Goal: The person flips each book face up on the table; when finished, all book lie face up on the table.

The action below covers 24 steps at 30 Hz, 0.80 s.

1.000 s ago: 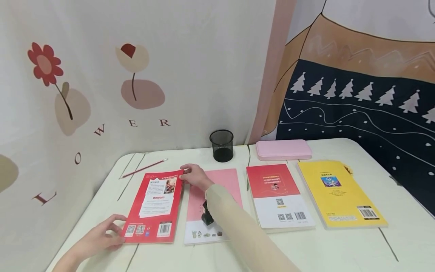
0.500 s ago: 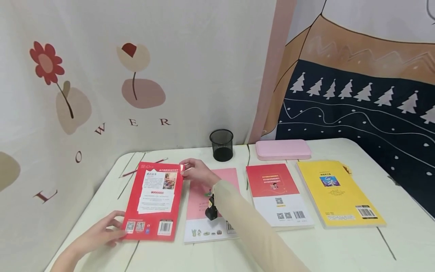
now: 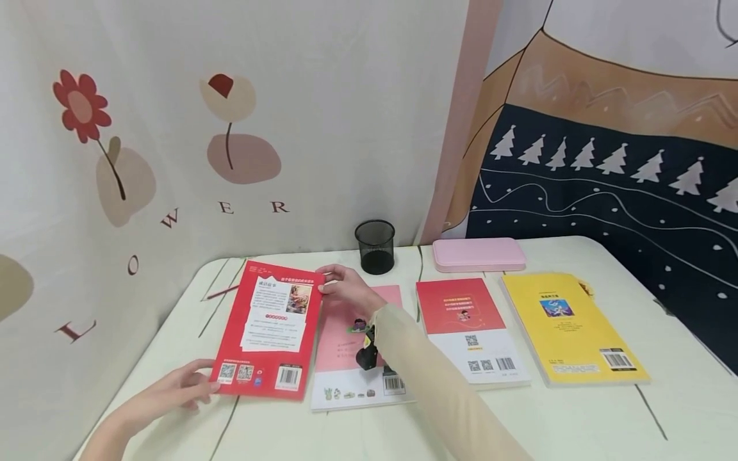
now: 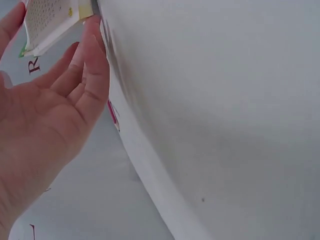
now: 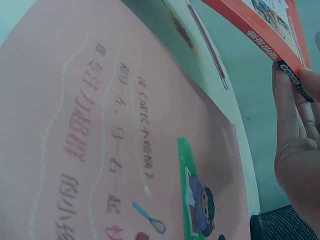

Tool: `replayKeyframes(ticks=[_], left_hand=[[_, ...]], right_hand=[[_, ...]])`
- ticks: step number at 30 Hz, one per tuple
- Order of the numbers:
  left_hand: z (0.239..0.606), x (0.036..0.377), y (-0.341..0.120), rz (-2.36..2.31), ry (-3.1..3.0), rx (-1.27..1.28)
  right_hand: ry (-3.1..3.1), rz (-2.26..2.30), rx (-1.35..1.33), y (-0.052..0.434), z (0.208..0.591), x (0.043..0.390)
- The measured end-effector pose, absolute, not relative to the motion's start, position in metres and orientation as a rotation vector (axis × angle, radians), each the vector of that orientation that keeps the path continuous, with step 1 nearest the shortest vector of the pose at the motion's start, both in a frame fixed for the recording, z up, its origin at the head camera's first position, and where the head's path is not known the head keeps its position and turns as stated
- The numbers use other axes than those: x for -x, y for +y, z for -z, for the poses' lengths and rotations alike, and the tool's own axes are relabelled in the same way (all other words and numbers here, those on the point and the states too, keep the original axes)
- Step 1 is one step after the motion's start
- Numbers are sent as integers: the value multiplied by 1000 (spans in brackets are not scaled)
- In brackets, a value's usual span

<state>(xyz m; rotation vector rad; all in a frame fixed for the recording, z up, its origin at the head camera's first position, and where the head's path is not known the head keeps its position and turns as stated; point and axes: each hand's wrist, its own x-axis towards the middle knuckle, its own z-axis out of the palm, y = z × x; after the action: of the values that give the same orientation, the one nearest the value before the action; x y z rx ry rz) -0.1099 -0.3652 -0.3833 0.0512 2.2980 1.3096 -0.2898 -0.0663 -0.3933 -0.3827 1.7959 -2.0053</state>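
A red book (image 3: pixel 271 326) with a white text panel and a barcode is held off the table, tilted, at the left in the head view. My left hand (image 3: pixel 175 390) pinches its lower left corner. At its upper right corner my right hand (image 3: pixel 348 288) grips the book, with the spine side showing in the right wrist view, where the red book (image 5: pixel 250 32) is at the top. In the left wrist view, the left hand (image 4: pixel 55 105) has the page edges between thumb and fingers. A pink and white book (image 3: pixel 340 390) lies below the right forearm, partly covered.
A red and white book (image 3: pixel 473 326) and a yellow book (image 3: pixel 576 333) lie to the right. Behind them are a black mesh pen cup (image 3: pixel 376 246) and a pink case (image 3: pixel 478 254). A pencil (image 3: pixel 221 292) sticks out from behind the red book.
The red book has risen off the table, moved slightly right and tilted, with both hands moving along with it. It now covers most of the pencil.
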Motion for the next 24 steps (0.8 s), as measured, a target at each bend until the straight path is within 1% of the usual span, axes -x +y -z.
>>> replayKeyframes(ticks=[7,12,20,24], left_hand=[[379,113,-367,-1341,2255,-196],[374,111,-369,-1452,2236,-220],[368,107,-360,-1514,2338,-8],[367,104,-358,-1554,2336,50]], right_hand=[[1843,1991,354,-62,391,292],[1811,2006,328,-61,384,292],[1720,2038,333,-56,377,292],[1648,2061,359,-52,376,292]])
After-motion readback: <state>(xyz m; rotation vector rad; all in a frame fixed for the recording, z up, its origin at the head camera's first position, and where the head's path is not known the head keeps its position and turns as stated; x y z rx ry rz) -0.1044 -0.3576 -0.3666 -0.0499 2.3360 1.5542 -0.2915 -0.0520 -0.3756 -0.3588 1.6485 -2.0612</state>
